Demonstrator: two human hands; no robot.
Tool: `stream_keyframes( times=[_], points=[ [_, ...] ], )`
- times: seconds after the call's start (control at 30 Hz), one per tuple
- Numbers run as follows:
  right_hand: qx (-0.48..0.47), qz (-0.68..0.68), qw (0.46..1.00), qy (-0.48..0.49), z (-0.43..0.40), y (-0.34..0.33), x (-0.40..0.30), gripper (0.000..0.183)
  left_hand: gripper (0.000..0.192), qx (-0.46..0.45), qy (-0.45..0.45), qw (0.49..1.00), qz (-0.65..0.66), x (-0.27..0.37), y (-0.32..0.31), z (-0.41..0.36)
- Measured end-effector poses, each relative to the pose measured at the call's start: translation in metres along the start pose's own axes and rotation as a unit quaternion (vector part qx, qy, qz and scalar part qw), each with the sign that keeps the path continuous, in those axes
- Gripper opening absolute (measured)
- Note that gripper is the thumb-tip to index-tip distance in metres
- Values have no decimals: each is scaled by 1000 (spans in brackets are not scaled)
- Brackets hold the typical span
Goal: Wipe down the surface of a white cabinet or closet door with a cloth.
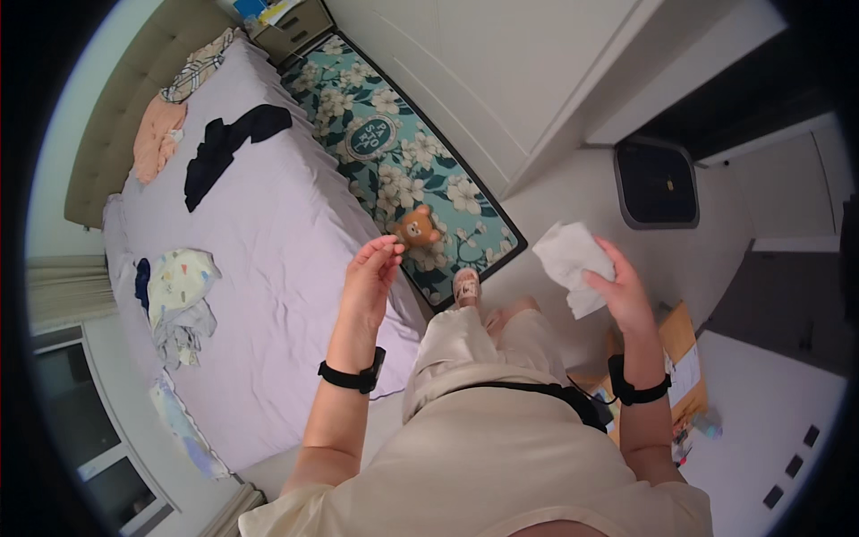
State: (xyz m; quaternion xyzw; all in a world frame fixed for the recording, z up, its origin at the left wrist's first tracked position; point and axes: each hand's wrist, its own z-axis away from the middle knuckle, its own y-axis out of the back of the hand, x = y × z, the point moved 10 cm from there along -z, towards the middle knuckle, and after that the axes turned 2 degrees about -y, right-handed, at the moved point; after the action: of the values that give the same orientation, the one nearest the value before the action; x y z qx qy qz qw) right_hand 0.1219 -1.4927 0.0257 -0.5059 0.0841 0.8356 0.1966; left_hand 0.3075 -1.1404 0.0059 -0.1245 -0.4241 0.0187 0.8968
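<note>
My right hand (621,288) grips a crumpled white tissue or thin cloth (570,265), its loose edges spreading past the fingers. My left hand (376,272) is raised beside the bed, fingertips drawn together, and nothing shows between them. Just beyond those fingertips, a brown bear plush toy (417,227) lies on a green floral mat (429,151). To the left stretches a bed with a pale lilac sheet (268,268). A black garment (231,148) lies across it.
More clothes lie on the bed: a peach garment (159,137) and a patterned pale yellow one (181,282). A nightstand (292,33) stands by the headboard (124,107). At right are a dark grey-rimmed bin or pad (658,184) and a wooden desk (681,329) bearing papers.
</note>
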Motion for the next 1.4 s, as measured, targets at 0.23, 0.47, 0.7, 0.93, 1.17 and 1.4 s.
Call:
stream_keyframes(
  times=[0.23, 0.47, 0.7, 0.93, 1.17, 1.4],
  points=[
    [-179, 37, 983, 30, -127, -57, -66, 58, 15, 22, -42, 997, 56, 50, -58, -30],
    [-310, 77, 941, 110, -199, -145, -156, 63, 15, 81, -46, 986, 137, 57, -79, -20],
    [-373, 52, 921, 102, -260, -232, -197, 69, 15, 108, -72, 975, 183, 107, -68, -64],
    [-350, 51, 931, 94, -369, -309, -221, 69, 16, 53, -59, 981, 175, 184, -36, -204],
    [-335, 88, 937, 38, -513, -449, -260, 62, 13, 35, -18, 982, 187, 326, 45, -348],
    [-445, 118, 887, 44, -589, -638, -342, 60, 21, 68, -62, 987, 132, 492, 153, -442]
  ],
)
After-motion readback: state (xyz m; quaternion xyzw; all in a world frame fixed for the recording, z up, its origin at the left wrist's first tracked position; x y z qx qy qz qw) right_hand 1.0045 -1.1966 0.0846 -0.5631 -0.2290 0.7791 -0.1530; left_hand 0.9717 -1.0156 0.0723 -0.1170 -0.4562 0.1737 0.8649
